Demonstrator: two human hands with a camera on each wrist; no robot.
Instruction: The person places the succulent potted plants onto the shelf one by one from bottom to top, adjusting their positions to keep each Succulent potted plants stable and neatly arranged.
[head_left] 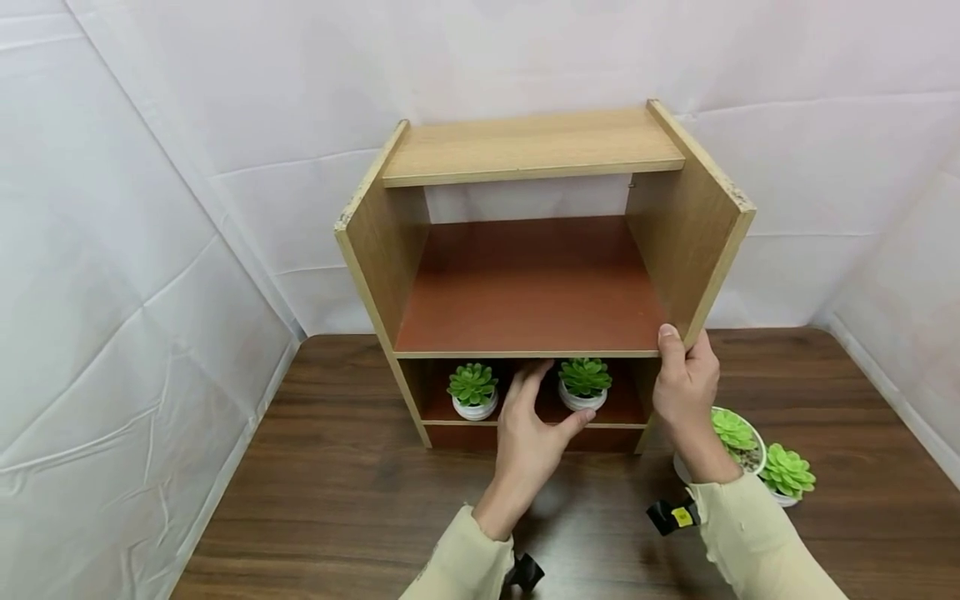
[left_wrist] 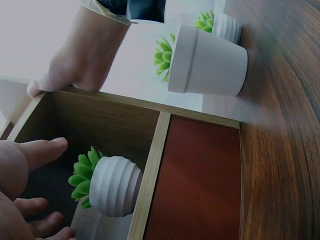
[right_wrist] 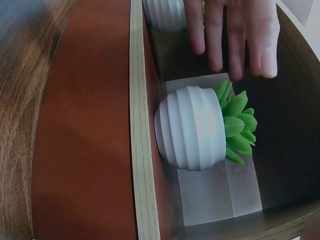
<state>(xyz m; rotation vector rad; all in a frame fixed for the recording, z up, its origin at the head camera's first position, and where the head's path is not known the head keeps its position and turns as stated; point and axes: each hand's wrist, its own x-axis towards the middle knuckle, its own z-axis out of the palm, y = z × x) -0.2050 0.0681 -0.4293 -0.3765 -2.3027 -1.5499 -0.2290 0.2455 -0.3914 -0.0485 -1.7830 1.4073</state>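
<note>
A small wooden shelf unit [head_left: 528, 287] stands against the white backdrop. On its lower level sit two artificial succulents in ribbed white pots, a left one [head_left: 472, 390] and a right one [head_left: 585, 385]. My left hand [head_left: 528, 433] reaches into that level between them, thumb and fingers spread, close to the right succulent. In the left wrist view its fingers stay apart from the ribbed pot [left_wrist: 116, 186]. With my right hand [head_left: 686, 387], I grip the front edge of the unit's right side panel, thumb on the middle board's corner.
A larger white pot [left_wrist: 210, 65] with a green succulent stands on the dark wooden table [head_left: 337, 492], right of the unit. Beside it is a smaller potted succulent [head_left: 787, 473]. White cloth [head_left: 135, 250] hangs at the back and sides.
</note>
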